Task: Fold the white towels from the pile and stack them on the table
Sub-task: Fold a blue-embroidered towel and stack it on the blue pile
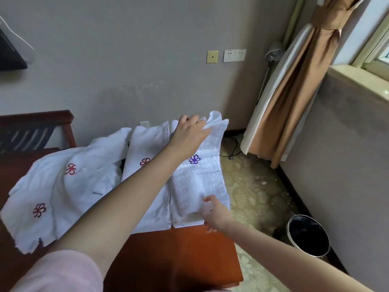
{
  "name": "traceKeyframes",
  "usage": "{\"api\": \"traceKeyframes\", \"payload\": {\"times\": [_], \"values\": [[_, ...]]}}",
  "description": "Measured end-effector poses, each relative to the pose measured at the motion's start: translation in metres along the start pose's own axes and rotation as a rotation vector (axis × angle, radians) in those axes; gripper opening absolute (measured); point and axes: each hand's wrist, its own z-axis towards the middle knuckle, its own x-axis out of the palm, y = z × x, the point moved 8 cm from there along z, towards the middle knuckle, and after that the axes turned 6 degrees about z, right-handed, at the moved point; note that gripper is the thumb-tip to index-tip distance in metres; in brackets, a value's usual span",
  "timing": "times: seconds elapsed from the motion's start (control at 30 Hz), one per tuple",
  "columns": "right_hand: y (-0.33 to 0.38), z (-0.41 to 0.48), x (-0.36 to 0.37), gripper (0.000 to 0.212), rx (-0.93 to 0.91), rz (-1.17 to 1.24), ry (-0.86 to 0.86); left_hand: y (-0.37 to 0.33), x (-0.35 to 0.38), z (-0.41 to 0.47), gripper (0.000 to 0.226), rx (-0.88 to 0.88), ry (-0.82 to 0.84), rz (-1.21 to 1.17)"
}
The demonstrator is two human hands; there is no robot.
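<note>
A long white towel with a purple flower mark (200, 178) lies lengthwise along the right edge of the red-brown table (179, 249). My left hand (189, 131) pinches its far end, which is lifted and bunched. Its near corner is gripped by my right hand (214, 213) at the table's edge. Beside it on the left lies a folded white towel with a red mark (145, 157). Further left a loose pile of white towels with red flower marks (56, 192) spreads over the table.
A dark wooden chair back (35, 129) stands behind the table at the left. On the patterned carpet to the right sits a round black bin (308, 236). A brown curtain (294, 91) hangs by the window, with a cable on the floor beneath the wall sockets.
</note>
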Motion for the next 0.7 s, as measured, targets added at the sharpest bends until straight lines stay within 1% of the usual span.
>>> {"api": "traceKeyframes", "payload": {"times": [0.07,0.13,0.2,0.23,0.3,0.37,0.53,0.57,0.6,0.67,0.7], "values": [[0.012,0.005,-0.018,0.037,-0.025,-0.137,-0.017,0.006,0.007,0.001,0.051,-0.031,0.040,-0.040],[0.025,0.010,-0.032,0.030,-0.024,-0.189,-0.007,0.012,0.022,0.002,0.059,-0.083,0.145,-0.096],[0.041,0.016,-0.044,0.030,-0.040,-0.254,0.007,0.017,0.032,0.004,0.063,-0.097,0.208,-0.132],[0.052,0.019,-0.052,0.032,-0.063,-0.295,-0.016,0.019,0.035,0.006,0.063,-0.100,0.231,-0.132],[0.074,0.026,-0.071,0.036,-0.125,-0.338,-0.120,0.027,0.040,0.010,0.063,-0.101,0.256,-0.129],[0.094,0.033,-0.091,0.041,-0.173,-0.278,-0.254,0.036,0.045,0.017,0.065,-0.113,0.256,-0.142],[0.135,0.065,-0.132,0.068,-0.297,-0.089,-0.530,0.058,0.065,0.037,0.072,-0.111,0.251,-0.202],[0.141,0.076,-0.138,0.074,-0.292,-0.047,-0.545,0.063,0.071,0.041,0.073,-0.113,0.255,-0.215],[0.144,0.087,-0.142,0.081,-0.278,0.020,-0.520,0.067,0.079,0.044,0.074,-0.106,0.267,-0.216],[0.150,0.112,-0.144,0.097,-0.261,0.243,-0.389,0.075,0.097,0.053,0.075,-0.087,0.305,-0.207],[0.152,0.124,-0.145,0.101,-0.259,0.367,-0.318,0.080,0.107,0.059,0.076,-0.087,0.323,-0.217]]}}
